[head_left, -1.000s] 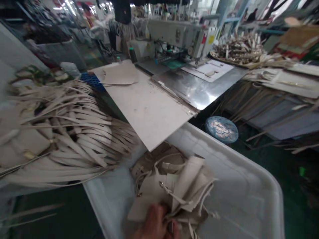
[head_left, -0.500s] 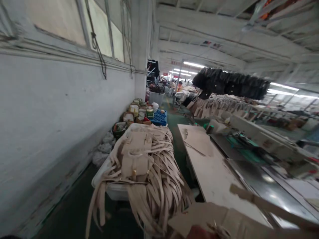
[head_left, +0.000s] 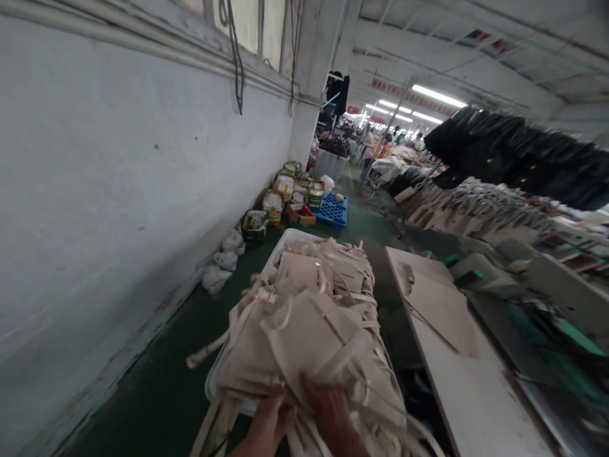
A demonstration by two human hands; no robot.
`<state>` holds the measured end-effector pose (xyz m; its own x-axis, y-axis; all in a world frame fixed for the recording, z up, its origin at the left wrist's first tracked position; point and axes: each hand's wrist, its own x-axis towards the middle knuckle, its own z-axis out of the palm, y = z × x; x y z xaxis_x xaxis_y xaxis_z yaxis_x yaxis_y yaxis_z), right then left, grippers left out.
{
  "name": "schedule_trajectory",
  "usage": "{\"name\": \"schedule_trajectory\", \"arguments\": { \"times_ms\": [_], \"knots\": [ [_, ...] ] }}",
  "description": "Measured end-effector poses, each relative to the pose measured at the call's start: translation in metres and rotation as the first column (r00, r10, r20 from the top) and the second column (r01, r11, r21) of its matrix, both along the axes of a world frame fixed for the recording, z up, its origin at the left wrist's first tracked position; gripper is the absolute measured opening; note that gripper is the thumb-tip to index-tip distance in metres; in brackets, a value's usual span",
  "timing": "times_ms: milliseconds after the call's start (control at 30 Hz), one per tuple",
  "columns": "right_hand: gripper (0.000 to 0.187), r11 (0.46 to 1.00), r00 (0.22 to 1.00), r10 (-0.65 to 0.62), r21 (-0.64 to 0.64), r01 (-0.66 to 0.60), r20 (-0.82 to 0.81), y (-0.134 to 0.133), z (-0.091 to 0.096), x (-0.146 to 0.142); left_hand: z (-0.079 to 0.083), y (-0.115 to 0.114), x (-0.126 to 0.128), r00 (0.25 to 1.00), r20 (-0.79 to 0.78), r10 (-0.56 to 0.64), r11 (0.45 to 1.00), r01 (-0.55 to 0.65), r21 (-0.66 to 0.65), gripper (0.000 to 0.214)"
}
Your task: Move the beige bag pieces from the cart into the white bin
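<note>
Beige pieces point(head_left: 309, 333) have moved from beside the table point(head_left: 469, 400) onto the strap pile point(head_left: 349, 270) in the white bin point(head_left: 210, 384), wall point(head_left: 143, 190) to the left. Left hand point(head_left: 267, 416) and right hand point(head_left: 328, 406) touch their near edge; blurred, cannot tell whether either grips.

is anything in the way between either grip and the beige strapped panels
Nothing visible stands in between: the left grip and right grip are at the near side of the beige strapped panels, heaped in the white tub. Blur leaves unclear whether either is closed.
</note>
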<state>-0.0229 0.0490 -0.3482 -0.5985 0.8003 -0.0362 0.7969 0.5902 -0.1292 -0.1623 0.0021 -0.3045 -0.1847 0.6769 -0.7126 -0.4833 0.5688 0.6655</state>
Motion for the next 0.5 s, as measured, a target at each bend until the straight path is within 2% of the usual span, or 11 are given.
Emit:
{"name": "schedule_trajectory", "arguments": {
  "times_ms": [67,100,133,167,200,233,267,333,367,433,500],
  "knots": [
    [0.065,0.998,0.997,0.061,-0.018,-0.06,0.037,-0.006,-0.034,-0.005,0.002,-0.01,-0.023,0.957,0.009,-0.288,0.957,0.288,0.025,0.033],
    [0.067,0.998,0.997,0.069,-0.018,-0.068,0.036,-0.009,-0.041,-0.003,0.008,-0.005,-0.035,0.901,-0.071,-0.429,0.898,0.433,0.077,0.036],
    [0.069,0.998,0.997,0.066,-0.012,-0.066,0.03,-0.012,-0.043,-0.001,0.016,0.007,-0.047,0.838,-0.245,-0.489,0.837,0.529,0.141,0.039],
    [0.07,0.998,0.998,0.065,-0.002,-0.065,0.021,-0.015,-0.041,0.003,0.021,0.025,-0.06,0.783,-0.488,-0.386,0.827,0.529,0.193,0.038],
    [0.071,0.998,0.998,0.056,0.002,-0.056,0.012,-0.018,-0.035,0.007,0.022,0.046,-0.07,0.692,-0.688,-0.217,0.819,0.513,0.258,0.039],
    [0.07,0.999,0.999,0.036,-0.016,-0.036,0.009,-0.021,-0.028,0.01,0.019,0.069,-0.079,0.551,-0.831,-0.081,0.798,0.535,0.277,0.044],
    [0.068,0.999,1.0,-0.006,-0.045,0.007,0.017,-0.024,-0.022,0.013,0.01,0.09,-0.085,0.414,-0.91,0.002,0.781,0.567,0.26,0.048],
    [0.053,0.984,0.987,-0.146,-0.095,0.152,0.062,-0.027,-0.012,0.019,-0.016,0.12,-0.087,0.189,-0.982,0.015,0.778,0.614,0.13,0.053],
    [0.042,0.965,0.969,-0.227,-0.114,0.238,0.098,-0.025,-0.009,0.023,-0.032,0.127,-0.084,0.103,-0.995,-0.016,0.791,0.61,0.05,0.053],
    [0.026,0.92,0.923,-0.345,-0.132,0.368,0.171,-0.018,-0.01,0.032,-0.061,0.128,-0.073,-0.012,-0.996,-0.093,0.819,0.568,-0.084,0.053],
    [0.02,0.893,0.898,-0.385,-0.158,0.421,0.214,-0.004,-0.016,0.043,-0.084,0.122,-0.063,-0.063,-0.989,-0.136,0.836,0.528,-0.149,0.052]
  ]
}}
